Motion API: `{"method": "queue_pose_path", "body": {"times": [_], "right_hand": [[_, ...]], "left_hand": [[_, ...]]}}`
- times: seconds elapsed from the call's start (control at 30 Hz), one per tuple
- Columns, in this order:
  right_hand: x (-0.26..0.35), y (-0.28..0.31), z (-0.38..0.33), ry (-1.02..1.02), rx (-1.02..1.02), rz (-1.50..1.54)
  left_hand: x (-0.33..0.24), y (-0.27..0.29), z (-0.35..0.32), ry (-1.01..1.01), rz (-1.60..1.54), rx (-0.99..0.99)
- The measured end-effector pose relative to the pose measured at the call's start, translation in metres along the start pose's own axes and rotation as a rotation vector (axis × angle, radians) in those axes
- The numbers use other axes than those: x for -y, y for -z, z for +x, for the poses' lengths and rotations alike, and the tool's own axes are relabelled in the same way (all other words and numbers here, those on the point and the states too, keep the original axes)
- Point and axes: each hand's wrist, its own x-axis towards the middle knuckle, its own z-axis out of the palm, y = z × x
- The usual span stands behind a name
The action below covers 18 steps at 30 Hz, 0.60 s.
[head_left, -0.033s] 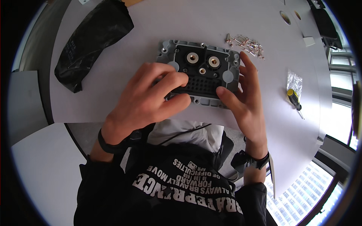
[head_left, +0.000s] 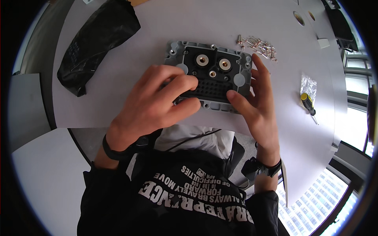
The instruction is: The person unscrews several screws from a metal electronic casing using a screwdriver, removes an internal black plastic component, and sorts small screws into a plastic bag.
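Note:
A grey rectangular housing point(head_left: 169, 59) lies on the table before me. Its black insert point(head_left: 208, 89) has a grid of small holes; beyond the grid sit two large round metal contacts and a smaller one. Over the left end of the grid, my left hand point(head_left: 151, 98) is closed with bent fingers; they hide whatever they may pinch. My right hand point(head_left: 258, 102) grips the housing's right end, thumb on the near right corner of the insert and fingers along the outer side. A pile of small shiny metal pins or screws point(head_left: 262, 48) lies beyond my right hand.
A black plastic bag point(head_left: 94, 47) lies at the far left. On the right, a screwdriver point(head_left: 306, 102) with a yellow and black handle rests against a small clear bag point(head_left: 308, 84). The table's near edge point(head_left: 90, 128) runs just below my hands.

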Motion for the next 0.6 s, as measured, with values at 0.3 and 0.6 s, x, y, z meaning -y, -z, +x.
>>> {"method": "queue_pose_path", "body": {"times": [0.3, 0.6], "right_hand": [[0.006, -0.004, 0.004, -0.097, -0.022, -0.072], [0.010, -0.013, 0.006, -0.074, -0.023, 0.130]], "left_hand": [[-0.012, 0.031, -0.001, 0.888, -0.443, -0.043], [-0.029, 0.000, 0.013, 1.066, -0.687, 0.056]]}}
